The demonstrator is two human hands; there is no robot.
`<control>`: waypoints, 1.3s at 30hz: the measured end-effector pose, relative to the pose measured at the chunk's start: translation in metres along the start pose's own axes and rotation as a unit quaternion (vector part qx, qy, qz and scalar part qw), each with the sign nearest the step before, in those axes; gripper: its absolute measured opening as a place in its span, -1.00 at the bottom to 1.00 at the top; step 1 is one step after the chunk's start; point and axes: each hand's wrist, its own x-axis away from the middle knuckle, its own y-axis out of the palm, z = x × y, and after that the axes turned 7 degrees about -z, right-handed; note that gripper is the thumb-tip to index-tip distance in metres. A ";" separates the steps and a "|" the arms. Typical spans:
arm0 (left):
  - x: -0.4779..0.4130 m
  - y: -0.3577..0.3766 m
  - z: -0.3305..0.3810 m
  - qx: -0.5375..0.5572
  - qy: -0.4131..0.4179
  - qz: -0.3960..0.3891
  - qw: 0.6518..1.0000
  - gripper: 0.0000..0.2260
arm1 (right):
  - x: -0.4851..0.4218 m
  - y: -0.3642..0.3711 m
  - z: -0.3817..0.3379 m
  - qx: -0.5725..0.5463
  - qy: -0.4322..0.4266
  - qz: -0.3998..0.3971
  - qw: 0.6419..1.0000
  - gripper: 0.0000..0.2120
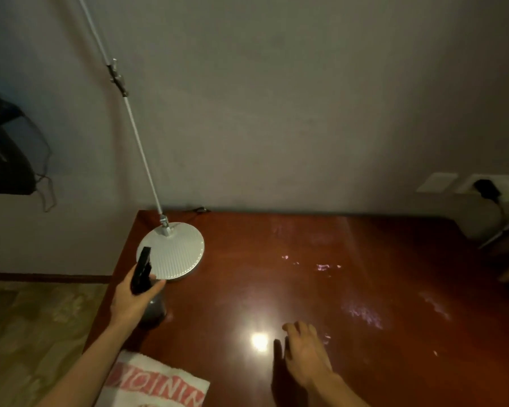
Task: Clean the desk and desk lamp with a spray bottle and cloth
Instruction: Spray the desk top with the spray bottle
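Head view of a desk-cleaning task, early to middle stage. The glossy reddish-brown desk (276, 289) carries pale wet streaks and droplets at centre and right of the frame, so spraying appears under way; wiping seems not yet begun, since the cloth (156, 383), white towelling with red lettering, lies flat at the lower left edge, untouched. The left hand (130, 304) is closed around a spray bottle (147, 289), black trigger head above a dark rounded body, standing on the desk at left. The right hand (306, 353) hovers spread and empty at lower centre. The lamp (171, 254), a round ribbed white base with a thin jointed metal arm, stands at the upper left corner of the desk, apparently uncleaned.
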 end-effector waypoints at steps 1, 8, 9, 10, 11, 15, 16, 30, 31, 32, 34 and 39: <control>0.000 0.000 -0.005 -0.026 0.013 -0.003 1.000 -0.41 | 0.002 0.001 0.005 -0.001 0.009 0.000 1.000 -0.60; 0.018 0.039 0.015 -0.103 0.057 0.032 0.993 -0.63 | 0.019 0.000 0.046 -0.018 0.055 0.011 0.998 -0.60; 0.027 0.049 0.024 -0.091 0.087 0.046 0.991 -0.70 | 0.021 -0.001 0.052 -0.020 0.058 0.016 0.998 -0.59; 0.037 0.059 0.032 -0.089 0.119 0.048 0.988 -0.76 | 0.023 -0.003 0.058 -0.022 0.058 0.019 0.998 -0.59; 0.046 0.070 0.040 -0.091 0.147 0.028 0.985 -0.79 | 0.026 -0.005 0.063 -0.024 0.057 0.024 0.998 -0.59; 0.088 0.122 0.074 -0.121 0.179 -0.127 0.968 -0.73 | 0.037 -0.011 0.087 -0.030 0.050 0.038 0.998 -0.58; 0.099 0.138 0.082 -0.149 0.198 -0.151 0.957 -0.71 | 0.041 -0.013 0.093 -0.033 0.049 0.041 0.997 -0.57; 0.299 0.400 0.130 -0.426 0.389 -0.236 0.782 -0.76 | 0.160 -0.011 0.293 -0.085 0.144 0.054 0.984 -0.53; 0.311 0.413 0.130 -0.440 0.389 -0.238 0.774 -0.76 | 0.169 -0.008 0.308 -0.093 0.154 0.048 0.982 -0.54; 0.321 0.425 0.130 -0.453 0.387 -0.241 0.766 -0.75 | 0.178 -0.004 0.323 -0.101 0.163 0.042 0.981 -0.54; 0.338 0.445 0.129 -0.478 0.382 -0.241 0.753 -0.74 | 0.193 0.004 0.348 -0.118 0.178 0.027 0.976 -0.53; 0.362 0.479 0.123 -0.537 0.374 -0.228 0.721 -0.71 | 0.216 0.017 0.385 -0.147 0.210 0.014 0.966 -0.50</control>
